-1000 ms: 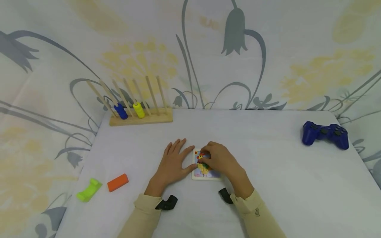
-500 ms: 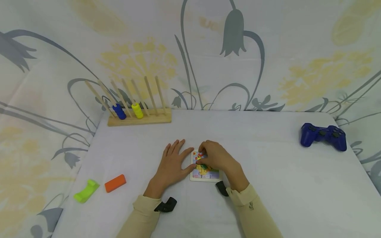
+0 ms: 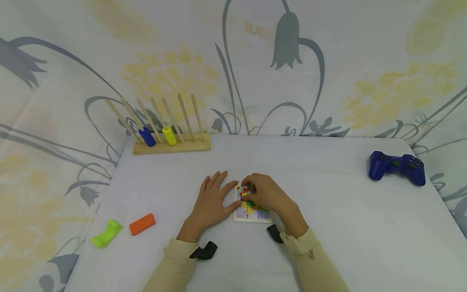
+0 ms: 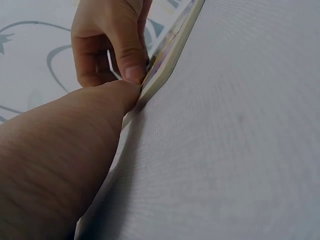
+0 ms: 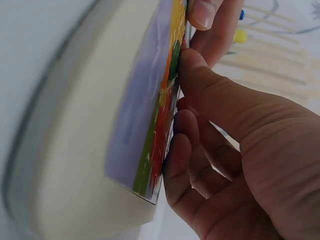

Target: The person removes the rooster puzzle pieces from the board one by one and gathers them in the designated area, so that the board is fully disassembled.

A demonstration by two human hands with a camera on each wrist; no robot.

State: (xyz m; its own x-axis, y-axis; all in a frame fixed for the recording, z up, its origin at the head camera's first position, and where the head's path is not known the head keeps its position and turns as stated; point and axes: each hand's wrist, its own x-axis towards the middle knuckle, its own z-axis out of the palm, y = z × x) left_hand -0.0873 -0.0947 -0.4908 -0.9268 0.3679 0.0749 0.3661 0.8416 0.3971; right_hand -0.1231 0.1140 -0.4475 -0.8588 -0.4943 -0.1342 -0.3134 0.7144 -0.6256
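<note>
Little has shifted this past second, so the picture puzzle, midway between the side edges of the desk, seems no further along: my spread left hand touches its left edge, my curled right hand covers its far-right corner, pinching what, I cannot tell.

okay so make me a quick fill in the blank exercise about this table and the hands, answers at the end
1. The hand with its fingers spread, beside the puzzle, is the person's ____ one.
2. The peg rack holds a blue stack and another stack coloured ____.
3. Near the orange block lies a curved block coloured ____.
4. In the head view, the game controller lies to the ____ of the peg rack.

Missing words: left; yellow; green; right.
</note>
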